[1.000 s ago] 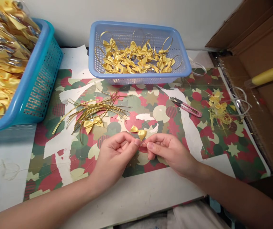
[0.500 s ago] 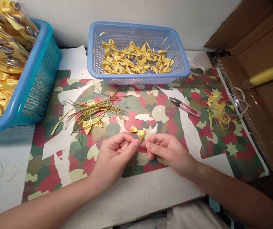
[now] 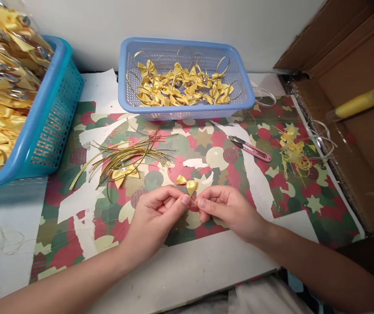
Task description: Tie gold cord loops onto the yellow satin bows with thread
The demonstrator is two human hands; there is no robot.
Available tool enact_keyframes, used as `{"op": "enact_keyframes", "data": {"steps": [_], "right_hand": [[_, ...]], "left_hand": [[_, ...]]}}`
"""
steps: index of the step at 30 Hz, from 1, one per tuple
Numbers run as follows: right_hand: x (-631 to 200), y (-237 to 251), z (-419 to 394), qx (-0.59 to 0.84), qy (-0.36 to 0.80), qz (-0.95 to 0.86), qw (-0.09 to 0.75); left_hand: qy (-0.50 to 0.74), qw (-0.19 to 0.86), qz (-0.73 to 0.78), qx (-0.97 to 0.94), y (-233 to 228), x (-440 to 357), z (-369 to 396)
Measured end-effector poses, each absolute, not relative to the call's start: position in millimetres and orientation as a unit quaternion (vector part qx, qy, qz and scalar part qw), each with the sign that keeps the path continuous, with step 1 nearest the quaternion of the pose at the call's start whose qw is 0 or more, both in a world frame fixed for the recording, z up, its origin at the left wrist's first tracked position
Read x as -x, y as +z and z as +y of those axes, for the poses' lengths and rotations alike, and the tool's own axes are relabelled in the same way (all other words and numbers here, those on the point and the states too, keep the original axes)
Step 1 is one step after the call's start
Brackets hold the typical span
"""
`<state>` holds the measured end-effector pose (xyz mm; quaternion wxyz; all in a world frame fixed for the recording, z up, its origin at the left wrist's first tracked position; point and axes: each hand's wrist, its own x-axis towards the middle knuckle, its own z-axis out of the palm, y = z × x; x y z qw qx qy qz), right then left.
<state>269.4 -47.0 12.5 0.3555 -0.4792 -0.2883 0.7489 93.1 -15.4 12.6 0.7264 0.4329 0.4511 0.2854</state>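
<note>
In front of me, a small gold ribbon bow [image 3: 192,187] sits just past the fingertips of both hands. My left hand [image 3: 162,213] is closed in a pinch at the bow's near side, its thumb against the index finger. My right hand [image 3: 228,209] pinches too, close beside the left thumb, on what looks like a thin thread or tie from the bow. Fingertips cover most of that thread. Left of the bow, a bundle of gold cords [image 3: 131,152] is spread out, with another gold bow [image 3: 125,173] against its near edge.
A blue basket [image 3: 187,111] of looped gold bows stands at the back. At left, a blue-teal basket [image 3: 54,126] is piled with bagged bows. Pink thread snips [image 3: 252,149] lie right, near yellow thread scraps [image 3: 293,155]. A cardboard box [image 3: 344,69] borders the right side.
The view has shifted slightly, so the baskets sit a little lower in it. Both hands keep their pinch at the bow, with only small finger movement.
</note>
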Motion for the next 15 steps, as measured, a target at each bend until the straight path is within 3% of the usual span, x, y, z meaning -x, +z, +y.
{"op": "enact_keyframes", "data": {"steps": [15], "right_hand": [[-271.1,12.6,-45.7,0.477,0.748,-0.295,0.354]], "left_hand": [[0.287,0.701,0.464,-0.459,11.5,-91.9,-15.7]]}}
